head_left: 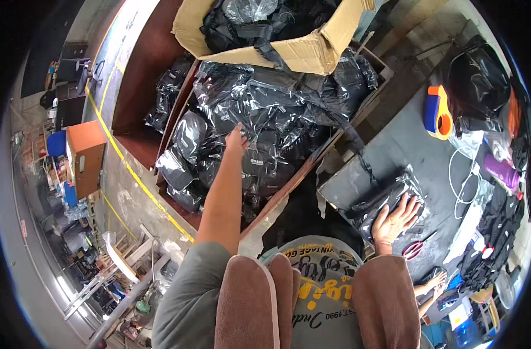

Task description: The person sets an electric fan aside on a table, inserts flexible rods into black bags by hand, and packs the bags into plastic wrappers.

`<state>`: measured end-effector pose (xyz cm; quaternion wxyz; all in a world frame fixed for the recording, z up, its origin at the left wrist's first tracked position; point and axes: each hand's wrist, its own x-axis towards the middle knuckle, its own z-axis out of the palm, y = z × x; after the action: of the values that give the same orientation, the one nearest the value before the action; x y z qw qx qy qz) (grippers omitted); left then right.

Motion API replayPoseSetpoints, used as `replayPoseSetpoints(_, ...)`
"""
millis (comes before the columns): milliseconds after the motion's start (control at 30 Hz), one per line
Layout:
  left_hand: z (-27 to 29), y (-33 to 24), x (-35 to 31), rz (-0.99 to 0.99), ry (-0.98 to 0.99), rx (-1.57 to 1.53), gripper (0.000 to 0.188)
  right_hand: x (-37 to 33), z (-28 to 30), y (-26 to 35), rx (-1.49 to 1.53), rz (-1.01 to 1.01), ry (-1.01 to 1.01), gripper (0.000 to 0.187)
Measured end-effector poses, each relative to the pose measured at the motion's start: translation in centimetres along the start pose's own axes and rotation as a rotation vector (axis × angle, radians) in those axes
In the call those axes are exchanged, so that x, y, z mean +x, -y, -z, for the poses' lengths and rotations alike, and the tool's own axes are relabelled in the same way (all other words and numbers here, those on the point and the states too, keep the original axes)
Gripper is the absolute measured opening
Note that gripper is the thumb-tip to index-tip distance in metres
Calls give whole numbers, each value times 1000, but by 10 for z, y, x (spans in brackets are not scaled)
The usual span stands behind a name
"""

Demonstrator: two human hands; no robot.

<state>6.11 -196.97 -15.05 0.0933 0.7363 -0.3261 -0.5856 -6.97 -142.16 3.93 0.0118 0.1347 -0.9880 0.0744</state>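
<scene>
My left arm stretches forward over a wooden bin full of black pouches in clear plastic [256,160]. My left hand [236,138] is just above or touching the wrapped pouches, its fingers partly spread, with nothing visibly held. On the dark worktable [387,148] to the right, my right hand [397,223] lies flat with fingers spread on a black item in clear plastic wrap [367,218]. Red-handled scissors [412,250] lie beside that hand.
A cardboard box [300,52] of black items rests over the bin's far end. The table also holds a tape dispenser [438,113], a white cable [456,192] and a purple bottle [501,171]. Another person's hands [435,284] work at the lower right.
</scene>
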Motion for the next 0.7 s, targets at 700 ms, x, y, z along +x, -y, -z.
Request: replayPoseSetpoints(700, 63, -5, 33, -761, -97, -47, 20, 3, 1, 11, 20, -19, 36, 76)
